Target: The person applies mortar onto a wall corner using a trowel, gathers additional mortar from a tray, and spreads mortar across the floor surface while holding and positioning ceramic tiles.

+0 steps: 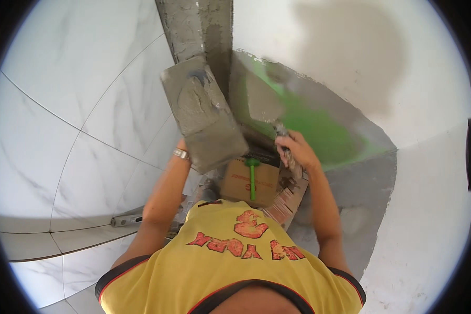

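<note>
My left hand (182, 145) is mostly hidden behind a rectangular slab (214, 141), which it holds up at a tilt. Grey mortar coats the slab's visible face, with a thicker ridged patch toward its upper part; whether it is a tile or a board I cannot tell. To its right, my right hand (296, 150) has its fingers wrapped around the handle of a trowel (265, 100). The trowel's broad blade, smeared with grey, points up and away in front of the green-coated wall, apart from the slab.
Marbled white tiles (125, 99) cover the left wall. A bare grey strip (193, 29) runs up the corner. On the right wall is a green and grey coating (319, 131). Below stand a cardboard box (235, 183) with a green mallet (253, 178) and, left, a spirit level (124, 220).
</note>
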`<act>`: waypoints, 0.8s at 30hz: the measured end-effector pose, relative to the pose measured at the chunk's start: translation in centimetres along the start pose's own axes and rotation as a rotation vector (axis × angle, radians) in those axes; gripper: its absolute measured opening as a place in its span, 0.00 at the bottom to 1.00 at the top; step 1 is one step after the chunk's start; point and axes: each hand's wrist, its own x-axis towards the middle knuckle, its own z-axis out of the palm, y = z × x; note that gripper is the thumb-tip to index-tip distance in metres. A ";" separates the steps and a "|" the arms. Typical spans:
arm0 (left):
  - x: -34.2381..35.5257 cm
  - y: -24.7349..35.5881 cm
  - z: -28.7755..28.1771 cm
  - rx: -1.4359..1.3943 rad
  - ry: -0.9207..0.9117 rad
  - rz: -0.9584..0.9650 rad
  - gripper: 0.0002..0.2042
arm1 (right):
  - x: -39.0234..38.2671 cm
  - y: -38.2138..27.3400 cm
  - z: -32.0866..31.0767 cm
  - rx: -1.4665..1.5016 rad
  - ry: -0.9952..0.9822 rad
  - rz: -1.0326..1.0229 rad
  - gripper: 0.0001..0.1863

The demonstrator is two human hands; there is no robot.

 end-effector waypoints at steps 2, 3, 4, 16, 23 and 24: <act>-0.5 1.5 -0.5 -0.063 -0.044 0.000 0.29 | 0.8 -2.6 -1.8 -0.105 -0.093 -0.036 0.13; -1.0 2.3 -0.5 -0.086 -0.066 0.002 0.29 | 1.5 -3.3 -2.6 -0.105 -0.085 -0.035 0.13; -1.5 3.3 -0.6 -0.103 -0.084 -0.001 0.29 | 2.4 -4.0 -3.1 -0.128 -0.139 -0.046 0.13; -2.7 5.8 -2.9 -0.223 -0.148 -0.034 0.29 | 3.1 -1.3 0.4 -0.148 -0.382 0.105 0.16; -0.3 2.8 -3.5 -0.402 -0.142 -0.140 0.29 | 3.1 4.3 7.4 -0.030 -0.329 0.050 0.16; 0.1 2.3 -3.0 -0.431 -0.116 -0.163 0.28 | 3.2 4.7 8.1 -0.010 -0.313 0.030 0.16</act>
